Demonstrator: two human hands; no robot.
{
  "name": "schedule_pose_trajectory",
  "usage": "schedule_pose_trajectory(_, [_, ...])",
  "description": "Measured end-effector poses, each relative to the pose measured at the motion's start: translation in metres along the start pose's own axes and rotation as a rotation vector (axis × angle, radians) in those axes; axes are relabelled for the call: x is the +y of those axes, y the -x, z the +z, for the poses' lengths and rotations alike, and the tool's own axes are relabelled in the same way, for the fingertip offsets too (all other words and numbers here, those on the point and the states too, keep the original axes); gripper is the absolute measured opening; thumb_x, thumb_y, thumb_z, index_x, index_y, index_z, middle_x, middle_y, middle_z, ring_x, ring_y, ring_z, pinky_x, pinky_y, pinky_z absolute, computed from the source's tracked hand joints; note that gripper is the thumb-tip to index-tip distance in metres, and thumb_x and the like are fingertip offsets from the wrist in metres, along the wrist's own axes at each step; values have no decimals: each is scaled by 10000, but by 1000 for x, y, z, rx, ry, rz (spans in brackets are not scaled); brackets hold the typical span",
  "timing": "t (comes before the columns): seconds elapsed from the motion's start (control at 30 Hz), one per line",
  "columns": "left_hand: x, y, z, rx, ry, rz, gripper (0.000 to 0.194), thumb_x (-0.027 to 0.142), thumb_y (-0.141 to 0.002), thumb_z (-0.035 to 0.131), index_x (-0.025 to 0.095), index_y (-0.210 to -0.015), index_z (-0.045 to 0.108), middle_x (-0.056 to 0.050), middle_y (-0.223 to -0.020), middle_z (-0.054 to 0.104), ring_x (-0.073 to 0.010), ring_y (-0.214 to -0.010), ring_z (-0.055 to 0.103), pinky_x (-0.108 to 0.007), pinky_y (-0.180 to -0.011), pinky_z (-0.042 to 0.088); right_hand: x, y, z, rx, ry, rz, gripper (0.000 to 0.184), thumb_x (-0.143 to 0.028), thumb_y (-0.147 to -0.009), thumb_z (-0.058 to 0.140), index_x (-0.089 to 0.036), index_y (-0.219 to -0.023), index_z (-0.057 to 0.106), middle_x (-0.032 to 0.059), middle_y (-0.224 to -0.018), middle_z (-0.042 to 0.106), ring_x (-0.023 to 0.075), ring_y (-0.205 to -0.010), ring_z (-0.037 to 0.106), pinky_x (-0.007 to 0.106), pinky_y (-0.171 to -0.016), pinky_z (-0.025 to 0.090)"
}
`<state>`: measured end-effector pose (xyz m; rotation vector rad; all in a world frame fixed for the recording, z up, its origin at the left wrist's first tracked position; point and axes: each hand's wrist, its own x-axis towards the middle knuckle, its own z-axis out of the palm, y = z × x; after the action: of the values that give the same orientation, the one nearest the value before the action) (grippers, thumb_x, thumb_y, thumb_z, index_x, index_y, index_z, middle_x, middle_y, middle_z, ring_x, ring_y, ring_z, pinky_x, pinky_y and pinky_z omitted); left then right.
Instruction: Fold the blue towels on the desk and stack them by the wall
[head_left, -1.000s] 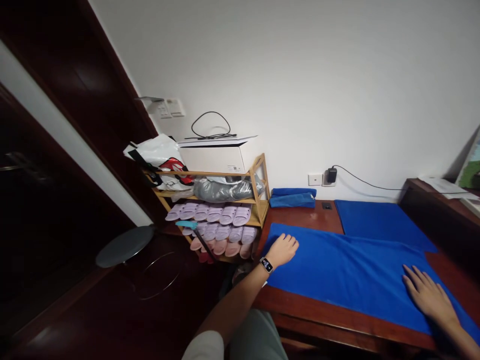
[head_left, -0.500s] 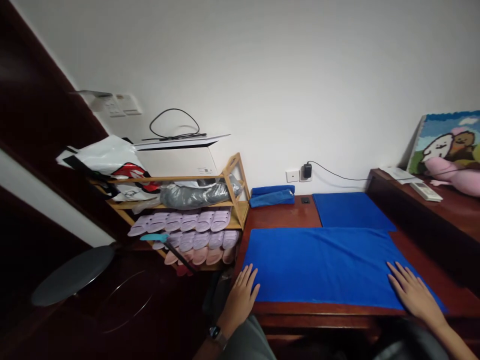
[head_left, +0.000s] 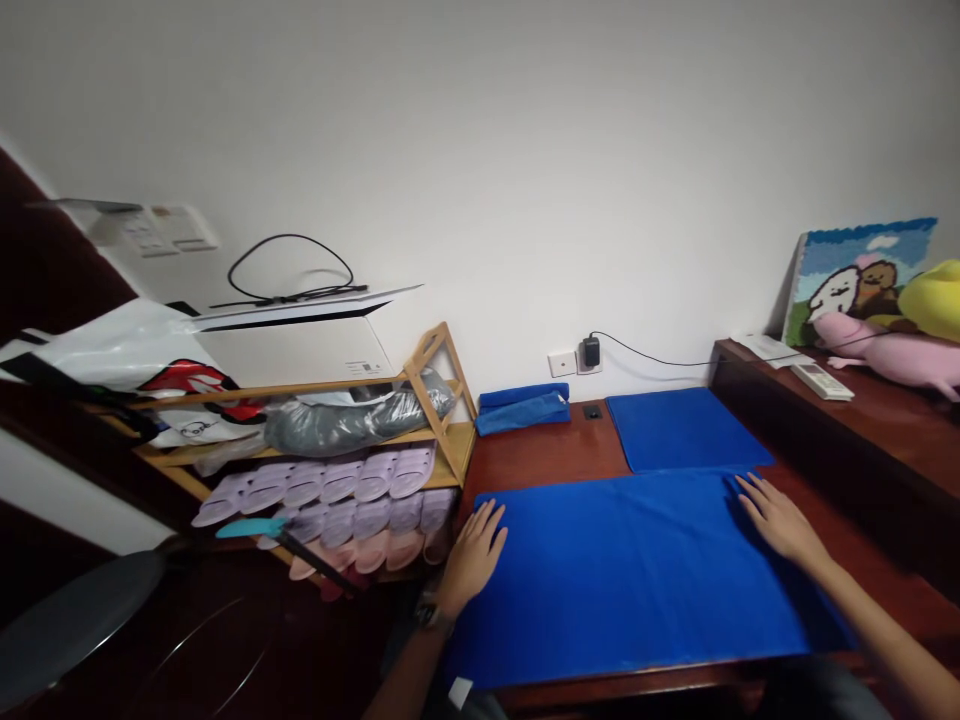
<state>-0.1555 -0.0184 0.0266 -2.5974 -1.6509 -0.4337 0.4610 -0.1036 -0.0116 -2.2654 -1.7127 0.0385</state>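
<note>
A blue cloth lies spread over the near part of the reddish-brown wooden desk, reaching its front edge. A small white tag shows at the cloth's near left corner. My left hand rests on the cloth's left edge, fingers extended. On the far right corner lies my right hand, its fingers also stretched out over the fabric. Behind the spread cloth is a flat folded blue cloth. Against the wall sits a narrow folded blue bundle.
Left of the desk stands a wooden rack with slippers and a white box. A black adapter is plugged into the wall, its cable running right. The raised ledge holds a remote and a pink plush toy.
Both hands have moved away from me along the cloth, the right one to its far corner. The cloth's near edge now reaches the desk's front edge. My view has turned slightly right.
</note>
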Motion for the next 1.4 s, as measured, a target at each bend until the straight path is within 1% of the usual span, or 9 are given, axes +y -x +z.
schedule_pose_trajectory(0.13, [-8, -49, 23, -80, -44, -24, 530, 421, -1067, 358, 227, -1548, 469, -117, -1623, 442, -276, -1509, 387, -496, -1224, 343, 1, -34, 20, -146, 52, 66, 744, -498, -973, 162, -147, -1582, 407, 101, -1665, 365, 294, -1554, 279, 497, -1255, 272])
schedule_pose_trajectory(0.33, [-26, -51, 44, -86, -92, -87, 574, 484, -1072, 328, 263, -1598, 387, -130, -1673, 349, -310, -1534, 333, -507, -1227, 308, 13, -29, 39, -131, 126, 115, 760, -526, -979, 131, -182, -1641, 276, 69, -1709, 261, 265, -1578, 205, 474, -1274, 207])
schedule_pose_trajectory(0.53, [-27, -54, 37, -127, -57, -104, 593, 526, -1064, 334, 274, -1599, 381, -120, -1688, 315, -321, -1549, 293, -518, -1224, 304, 4, -31, 26, -152, 133, 222, 722, -586, -964, 199, -330, -1633, 293, 19, -1713, 264, 329, -1569, 228, 610, -1245, 187])
schedule_pose_trajectory(0.7, [-37, -35, 39, -39, -37, -155, 602, 535, -1066, 318, 257, -1594, 395, -100, -1691, 311, -299, -1549, 299, -481, -1235, 314, -2, -37, 28, -117, 156, 164, 752, -564, -947, 192, -261, -1617, 352, 52, -1708, 282, 297, -1579, 204, 552, -1263, 169])
schedule_pose_trajectory(0.83, [-37, -26, 35, -98, -36, -165, 619, 524, -1066, 350, 217, -1601, 382, -125, -1689, 298, -280, -1555, 280, -453, -1265, 262, 4, -33, 42, -119, 72, 181, 780, -581, -928, 172, -266, -1625, 327, 47, -1703, 295, 296, -1577, 211, 549, -1264, 188])
schedule_pose_trajectory(1.03, [-18, -25, 4, -157, 23, -201, 596, 467, -1071, 385, 187, -1597, 381, -141, -1684, 302, -302, -1554, 276, -491, -1261, 272, 15, -32, 36, -27, -11, 217, 870, -678, -864, 239, -219, -1581, 422, 127, -1661, 367, 393, -1538, 288, 658, -1218, 245])
schedule_pose_trajectory(1.2, [4, 23, -27, 50, 106, -36, 470, 366, -1088, 361, 218, -1511, 503, -106, -1630, 435, -251, -1505, 393, -454, -1241, 342, -72, 11, 25, 133, -57, -119, 813, -584, -944, 172, -97, -1495, 520, 177, -1629, 409, 373, -1535, 307, 597, -1239, 257])
schedule_pose_trajectory(1.3, [20, 77, -37, 82, 154, 90, 410, 324, -1080, 396, 276, -1448, 572, -64, -1507, 579, -226, -1400, 524, -427, -1186, 437, -159, 69, 33, 27, -124, -389, 703, -575, -1005, 212, -195, -1502, 533, 92, -1620, 445, 288, -1524, 355, 518, -1265, 257])
schedule_pose_trajectory(1.4, [29, 125, -41, 13, 128, 157, 463, 340, -1080, 423, 308, -1541, 461, -46, -1564, 530, -231, -1442, 486, -443, -1201, 430, -228, 118, 46, -112, -151, -502, 677, -592, -1030, 240, -257, -1598, 396, 20, -1662, 365, 250, -1558, 280, 505, -1283, 226])
